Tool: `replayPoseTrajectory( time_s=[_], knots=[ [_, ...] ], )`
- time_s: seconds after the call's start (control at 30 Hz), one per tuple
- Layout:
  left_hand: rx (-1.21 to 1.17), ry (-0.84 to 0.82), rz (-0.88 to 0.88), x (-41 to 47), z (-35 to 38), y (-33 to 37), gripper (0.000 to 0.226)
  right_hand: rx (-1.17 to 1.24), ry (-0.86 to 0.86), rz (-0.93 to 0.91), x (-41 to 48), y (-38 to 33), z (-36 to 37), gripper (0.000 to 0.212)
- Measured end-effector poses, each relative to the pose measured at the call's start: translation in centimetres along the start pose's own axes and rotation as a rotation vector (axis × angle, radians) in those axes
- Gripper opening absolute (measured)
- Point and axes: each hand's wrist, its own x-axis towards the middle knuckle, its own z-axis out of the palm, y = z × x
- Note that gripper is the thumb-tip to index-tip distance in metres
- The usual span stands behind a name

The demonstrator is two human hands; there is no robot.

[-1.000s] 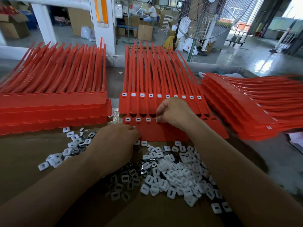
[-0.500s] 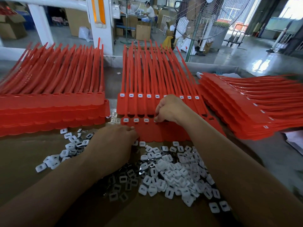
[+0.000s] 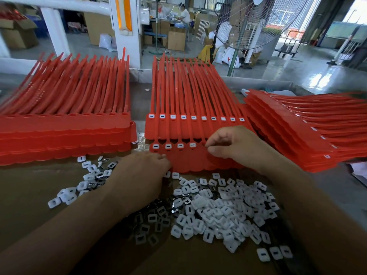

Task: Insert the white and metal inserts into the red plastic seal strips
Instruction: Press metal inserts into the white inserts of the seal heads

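Brown bench (image 3: 29, 185); right hand (image 3: 236, 147) fingers (image 3: 211, 143) in pinch on red strip (image 3: 190, 159); left hand (image 3: 139, 175) grip unclear.

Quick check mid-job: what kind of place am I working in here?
Most likely a factory assembly or packing workshop. Stacks of red seal strips sit in batches, loose white inserts lie heaped in front of them, and behind stand cardboard boxes and a large industrial fan.
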Motion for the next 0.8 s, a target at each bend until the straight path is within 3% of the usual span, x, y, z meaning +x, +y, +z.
replayPoseTrajectory(
  time_s=[0.4, 0.8],
  knots=[
    [-0.002, 0.001, -0.008, 0.2, -0.2, 0.1, 0.04, -0.082, -0.341, 0.031, -2.7, -0.1, -2.2, 0.01],
    [0.024, -0.006, -0.008, 0.2, 0.0, 0.0, 0.041, -0.301, -0.504, 0.034, -3.3, -1.2, -1.2, 0.012]
  ],
)
